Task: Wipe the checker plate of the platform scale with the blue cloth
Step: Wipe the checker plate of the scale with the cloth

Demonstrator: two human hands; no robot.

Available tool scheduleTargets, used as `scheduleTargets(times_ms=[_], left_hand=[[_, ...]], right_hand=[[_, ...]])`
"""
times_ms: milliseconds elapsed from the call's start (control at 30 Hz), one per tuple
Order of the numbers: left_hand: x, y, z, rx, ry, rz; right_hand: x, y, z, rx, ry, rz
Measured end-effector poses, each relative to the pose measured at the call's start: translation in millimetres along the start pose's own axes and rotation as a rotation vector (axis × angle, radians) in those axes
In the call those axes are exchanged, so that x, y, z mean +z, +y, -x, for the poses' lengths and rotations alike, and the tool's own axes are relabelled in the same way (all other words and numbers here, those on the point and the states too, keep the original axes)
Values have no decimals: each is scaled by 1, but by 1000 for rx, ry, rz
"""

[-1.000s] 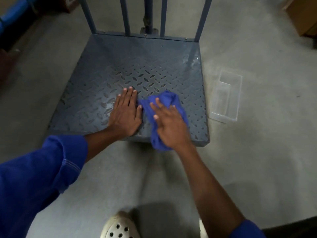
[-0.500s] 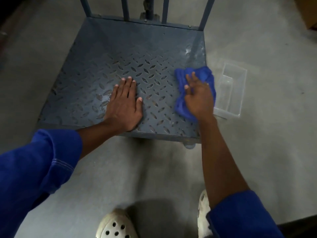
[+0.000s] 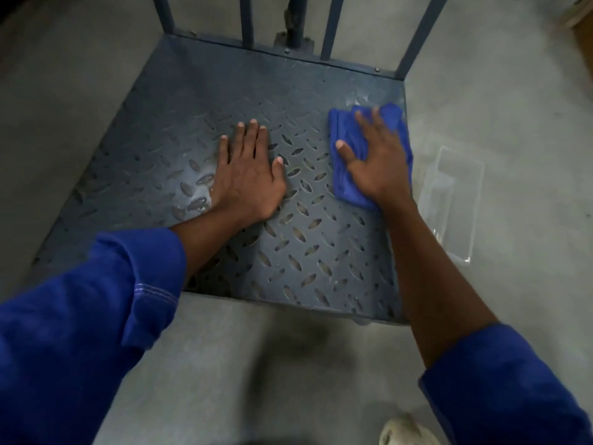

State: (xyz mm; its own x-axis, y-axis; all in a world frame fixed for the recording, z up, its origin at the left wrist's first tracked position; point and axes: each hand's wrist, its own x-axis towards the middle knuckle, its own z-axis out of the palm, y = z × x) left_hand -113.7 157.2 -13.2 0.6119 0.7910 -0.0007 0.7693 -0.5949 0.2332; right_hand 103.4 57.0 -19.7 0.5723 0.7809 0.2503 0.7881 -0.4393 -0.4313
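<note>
Here the right hand (image 3: pixel 378 165) presses the blue cloth (image 3: pixel 345 136) flat-fingered against the checker plate (image 3: pixel 308 252) near its right edge, mid-wipe; the left hand (image 3: pixel 247 175) rests spread, bracing. Next, probably the unwiped left side.

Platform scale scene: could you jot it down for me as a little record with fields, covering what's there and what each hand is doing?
Surface: checker plate of the platform scale, standing on a grey floor
Cloth: blue cloth, bunched, near the plate's right edge
Right hand: flat on the cloth, fingers spread, pressing it down
Left hand: flat on the bare plate, holding nothing
Beside the scale: clear plastic tray on the floor to the right
Far edge: upright metal bars
</note>
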Motion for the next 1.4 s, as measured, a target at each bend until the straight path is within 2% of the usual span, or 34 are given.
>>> scheduleTargets(times_ms=[100, 167, 333, 433, 533, 600, 700, 733, 800, 867, 900, 967, 1000, 1133, 1200, 1233, 1300, 1333, 1400], left_hand=[[3, -2, -4, -4, 16, 24], [4, -3, -3, -5, 24, 35], [2, -2, -3, 10, 38, 103], [-6, -3, 2, 18, 92, 255], [-11, -17, 12, 15, 147, 471], [-11, -30, 20, 89, 112, 475], [-14, -45, 34, 225, -4, 361], [-16, -50, 41, 249, -31, 326], [-20, -55, 56, 258, -52, 263], [-22, -57, 72, 230, -37, 218], [-22, -56, 77, 222, -23, 199], [-20, -54, 86, 212, 3, 162], [-18, -52, 88, 203, 11, 146], [-17, -44, 92, 168, -10, 111], [-19, -45, 88, 169, -11, 118], [-19, -46, 85, 171, -9, 122], [-18, -52, 77, 170, -1, 104], [-17, -53, 71, 167, 4, 96], [-16, -52, 60, 140, 26, 88]], right_hand=[[6, -1, -44, 218, 53, 81], [11, -7, -79, 265, -16, 111], [9, -33, -104, -78, -246, 12], [-3, -45, -41, -318, -324, -107], [-10, -52, 36, -445, -331, -171], [-18, -62, 90, -503, -364, -209], [-45, -70, 138, -641, -483, -324], [-56, -67, 140, -633, -486, -371], [-75, -53, 120, -516, -311, -412], [-83, -28, 79, -322, -123, -343], [-82, -18, 62, -211, -88, -288], [-62, -11, 55, -88, -144, -164], [-47, -15, 64, -120, -181, -126], [-29, -66, 145, -458, -294, -165], [-34, -88, 176, -519, -349, -268], [-37, -94, 184, -498, -391, -366], [-48, -99, 190, -331, -523, -667], [-52, -97, 188, -250, -522, -767], [-60, -89, 174, -97, -382, -823]])
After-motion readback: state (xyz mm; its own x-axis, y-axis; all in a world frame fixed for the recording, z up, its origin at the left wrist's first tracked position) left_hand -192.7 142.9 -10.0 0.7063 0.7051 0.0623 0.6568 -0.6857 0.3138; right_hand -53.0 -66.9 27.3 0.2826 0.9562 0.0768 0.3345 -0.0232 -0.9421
